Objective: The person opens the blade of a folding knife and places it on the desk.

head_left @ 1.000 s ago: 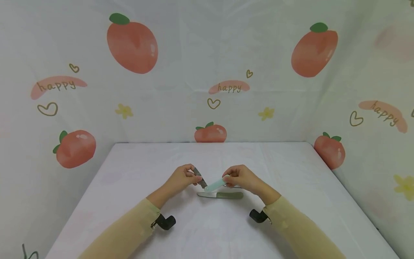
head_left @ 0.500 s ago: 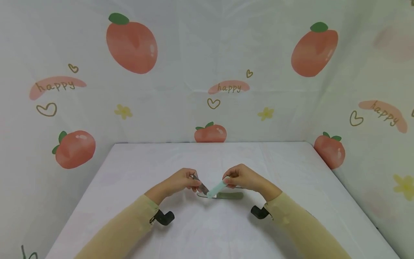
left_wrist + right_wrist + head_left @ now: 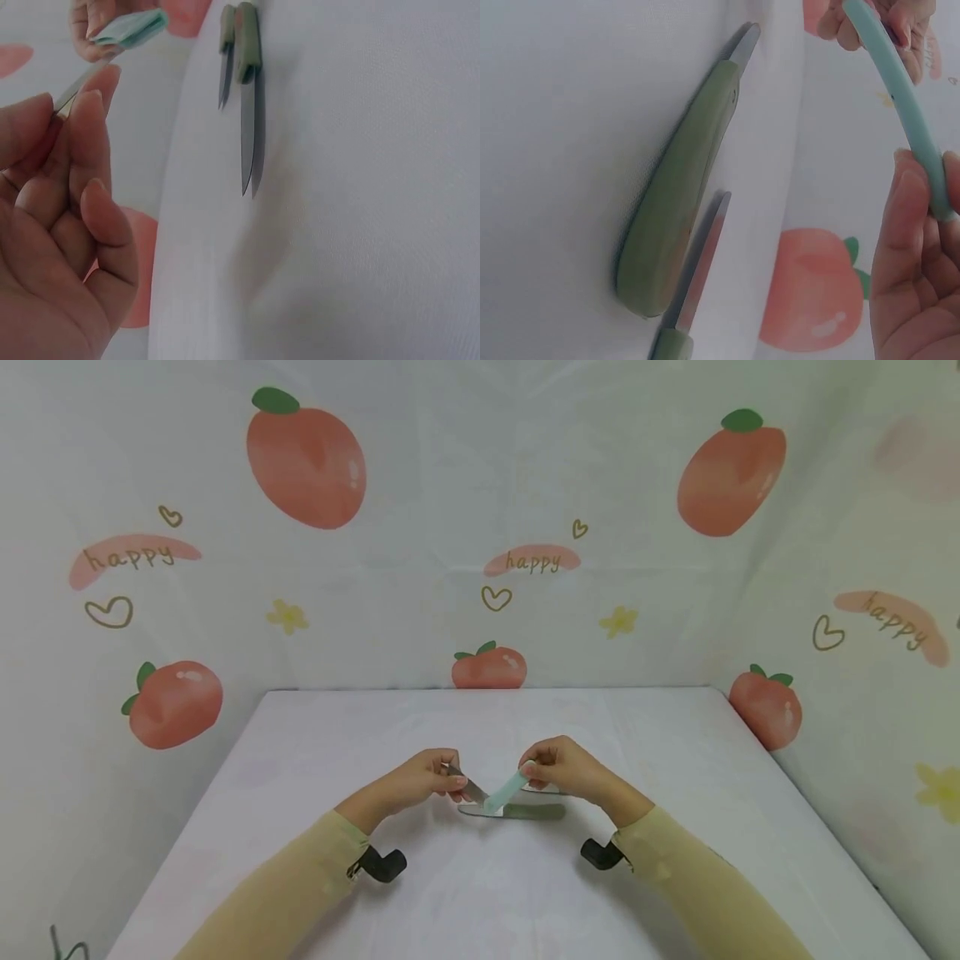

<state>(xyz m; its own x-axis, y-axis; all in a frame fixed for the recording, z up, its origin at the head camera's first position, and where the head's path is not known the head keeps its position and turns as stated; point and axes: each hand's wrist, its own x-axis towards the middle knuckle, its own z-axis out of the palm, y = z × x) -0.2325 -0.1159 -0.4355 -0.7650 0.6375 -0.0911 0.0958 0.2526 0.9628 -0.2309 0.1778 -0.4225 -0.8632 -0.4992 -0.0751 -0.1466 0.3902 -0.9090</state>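
Both hands hold one folding knife with a mint-green handle (image 3: pixel 508 787), half unfolded in a V with its pivot lowest. My left hand (image 3: pixel 423 779) pinches the grey blade (image 3: pixel 473 791) between thumb and fingers. The far end of the handle is pinched by my right hand (image 3: pixel 562 768). In the right wrist view the mint handle (image 3: pixel 900 90) runs up from the right fingertips toward the other hand. Below the pivot lies a green-handled knife (image 3: pixel 533 812), its blade partly covered in the head view. A second green-handled knife (image 3: pixel 226 30) lies beside it, mostly hidden behind the right hand from above.
The table (image 3: pixel 360 727) has a white cover and ends at a cloth backdrop (image 3: pixel 420 527) printed with fruit and hearts. A black wrist camera (image 3: pixel 382 864) juts from the left cuff, another black camera (image 3: pixel 602 853) from the right.
The pivot of the folding knife has dropped toward the table and a little right, over the lying knife's blade. Its mint handle now slants more steeply; my left hand has lowered slightly.
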